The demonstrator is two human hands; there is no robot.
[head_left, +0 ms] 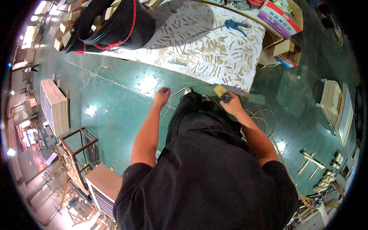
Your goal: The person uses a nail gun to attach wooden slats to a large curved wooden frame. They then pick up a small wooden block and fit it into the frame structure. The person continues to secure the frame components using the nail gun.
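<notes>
My right hand (232, 106) is wrapped round a yellow-and-black handheld tool (221, 91), blurred, near the front corner of the work table; its exact kind I cannot make out. To the left, over the floor, my left hand (163, 96) is closed on a thin pale hose (169, 109) that loops around it and runs toward the tool. On the white, sliver-strewn table top (214, 50) lies a blue-handled tool (235, 27) with a long thin rod. Closer to the table's front edge is a short grey strip (177, 63).
Large black buckets (142, 27) with red rope stand at the table's left end. Cardboard boxes (278, 19) sit at its right. Coiled hose (264, 119) lies on the green floor beside my right arm. Stacked panels (55, 107) are at left, boards (333, 107) at right.
</notes>
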